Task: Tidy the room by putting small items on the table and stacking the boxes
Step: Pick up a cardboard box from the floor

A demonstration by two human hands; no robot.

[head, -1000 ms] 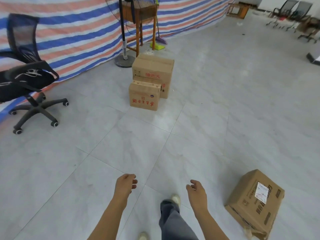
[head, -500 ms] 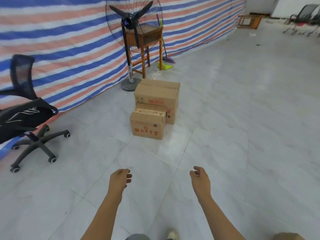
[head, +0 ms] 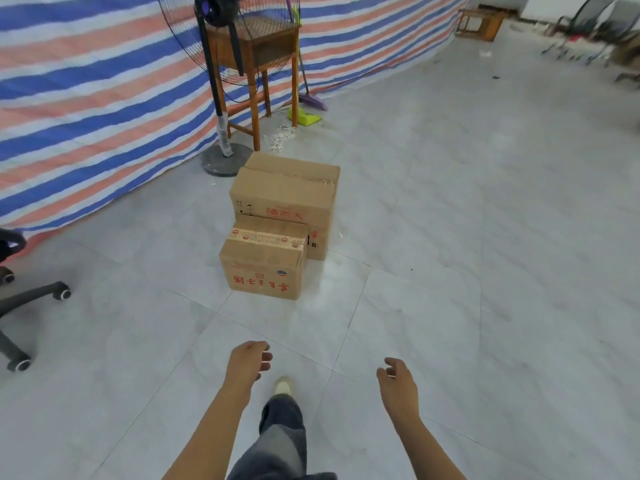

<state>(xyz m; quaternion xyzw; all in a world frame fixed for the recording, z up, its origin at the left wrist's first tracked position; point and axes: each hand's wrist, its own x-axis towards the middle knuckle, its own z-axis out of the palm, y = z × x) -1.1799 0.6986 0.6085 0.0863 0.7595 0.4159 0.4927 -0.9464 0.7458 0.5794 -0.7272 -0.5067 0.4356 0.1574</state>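
Facing two boxes on the grey tiled floor (head: 450, 237), well short of both. Nearest, the smaller brown cardboard box with red lettering (head: 265, 268), set against the front of the larger brown cardboard box (head: 287, 192), touching it or just shy of it; hard to call. Left hand (head: 247, 363) and right hand (head: 398, 379) hanging low in front, fingers loosely curled, holding nothing.

Looks stiff and square-edged up close, walls uncrushed. Probably a two-handed lift: palms on opposite side faces, low down, or fingers under the bottom edges. No telling the weight from here, so worth a test tilt first. Dry card, not slippery.

Sealed with printed tape along the top seam, contents hidden. Same behind: flaps closed, nothing showing inside. Broad flat top there, likely a sound base for stacking the smaller on it.

Beyond, a black pedestal fan (head: 227, 161) and a wooden stool (head: 256, 46) against the blue, red and white striped tarpaulin (head: 86, 98).
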